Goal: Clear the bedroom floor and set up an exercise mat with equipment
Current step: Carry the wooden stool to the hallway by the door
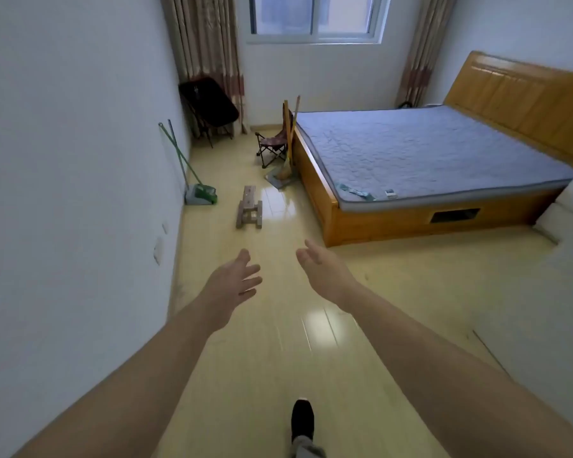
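Head view suggests clearing is barely begun: left hand (232, 285) and right hand (325, 276) reach forward, fingers spread and empty; wooden stool (249, 208) lies toward the left edge of the floor (311, 358); no mat shows.

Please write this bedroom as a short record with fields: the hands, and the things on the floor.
hands: left hand and right hand open, stretched forward, holding nothing
floor: glossy pale yellow floor
floor centre: small pale wooden stool, beyond the hands
left wall: green long-handled broom with dustpan, leaning
beside bed: small dark folding camp chair
far corner: black folded chair, by the patterned beige curtain
bed: orange wooden bed frame, grey quilted mattress
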Action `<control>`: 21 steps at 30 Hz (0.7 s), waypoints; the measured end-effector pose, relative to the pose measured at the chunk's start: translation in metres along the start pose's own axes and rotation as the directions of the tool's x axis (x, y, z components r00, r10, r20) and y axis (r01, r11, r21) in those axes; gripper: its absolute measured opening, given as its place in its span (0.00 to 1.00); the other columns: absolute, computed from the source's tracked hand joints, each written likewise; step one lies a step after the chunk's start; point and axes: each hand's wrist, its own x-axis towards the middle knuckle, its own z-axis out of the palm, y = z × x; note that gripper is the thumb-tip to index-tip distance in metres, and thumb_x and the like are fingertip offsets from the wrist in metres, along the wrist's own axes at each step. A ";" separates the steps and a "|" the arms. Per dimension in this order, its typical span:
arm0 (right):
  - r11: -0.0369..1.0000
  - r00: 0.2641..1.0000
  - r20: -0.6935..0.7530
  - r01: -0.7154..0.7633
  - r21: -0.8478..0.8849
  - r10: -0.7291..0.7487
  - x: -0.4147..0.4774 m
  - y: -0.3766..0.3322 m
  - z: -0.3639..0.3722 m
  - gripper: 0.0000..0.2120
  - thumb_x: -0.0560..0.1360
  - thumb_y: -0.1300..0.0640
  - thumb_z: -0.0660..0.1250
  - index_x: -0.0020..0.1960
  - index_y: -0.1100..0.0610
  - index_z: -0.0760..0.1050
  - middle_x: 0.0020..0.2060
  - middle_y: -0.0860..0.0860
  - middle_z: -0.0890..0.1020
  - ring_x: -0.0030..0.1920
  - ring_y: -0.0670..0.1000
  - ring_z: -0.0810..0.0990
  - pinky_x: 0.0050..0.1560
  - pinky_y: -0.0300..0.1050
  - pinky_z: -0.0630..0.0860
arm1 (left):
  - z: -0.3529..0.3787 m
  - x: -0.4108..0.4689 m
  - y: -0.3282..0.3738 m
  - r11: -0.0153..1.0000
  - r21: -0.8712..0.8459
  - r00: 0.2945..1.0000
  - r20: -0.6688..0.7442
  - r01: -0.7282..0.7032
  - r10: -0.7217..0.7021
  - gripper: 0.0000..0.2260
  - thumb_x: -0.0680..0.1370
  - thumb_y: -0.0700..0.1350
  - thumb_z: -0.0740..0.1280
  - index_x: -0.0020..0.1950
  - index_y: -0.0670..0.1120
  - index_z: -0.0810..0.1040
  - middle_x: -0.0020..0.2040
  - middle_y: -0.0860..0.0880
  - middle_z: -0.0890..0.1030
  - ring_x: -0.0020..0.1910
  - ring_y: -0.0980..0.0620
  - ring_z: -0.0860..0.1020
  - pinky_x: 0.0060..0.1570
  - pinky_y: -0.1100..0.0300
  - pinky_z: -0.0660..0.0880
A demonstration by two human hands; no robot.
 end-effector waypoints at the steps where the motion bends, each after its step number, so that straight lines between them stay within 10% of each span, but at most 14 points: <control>1: 0.999 1.000 0.008 -0.014 0.039 0.014 0.027 0.001 0.002 0.27 0.85 0.44 0.55 0.82 0.51 0.57 0.78 0.49 0.66 0.77 0.51 0.64 0.66 0.39 0.58 | -0.001 0.025 0.005 0.997 -0.069 1.000 0.005 0.027 -0.027 0.27 0.84 0.59 0.57 0.77 0.44 0.66 0.70 0.45 0.76 0.64 0.43 0.78 0.66 0.47 0.74; 8: 0.948 0.976 0.078 -0.215 0.233 0.202 0.192 -0.006 0.012 0.28 0.83 0.40 0.56 0.78 0.53 0.66 0.74 0.50 0.72 0.73 0.53 0.70 0.75 0.56 0.66 | -0.025 0.161 0.059 0.883 -0.435 0.980 -0.004 0.177 -0.199 0.27 0.85 0.60 0.53 0.73 0.41 0.69 0.66 0.41 0.79 0.62 0.40 0.79 0.63 0.45 0.75; 21: 0.797 0.902 0.223 -0.432 0.423 0.370 0.509 -0.065 0.040 0.25 0.84 0.44 0.57 0.76 0.58 0.67 0.66 0.53 0.77 0.65 0.55 0.77 0.67 0.53 0.76 | -0.104 0.442 0.158 0.754 -0.633 0.943 -0.112 0.176 -0.315 0.22 0.85 0.56 0.56 0.65 0.40 0.76 0.59 0.40 0.83 0.58 0.39 0.81 0.61 0.45 0.77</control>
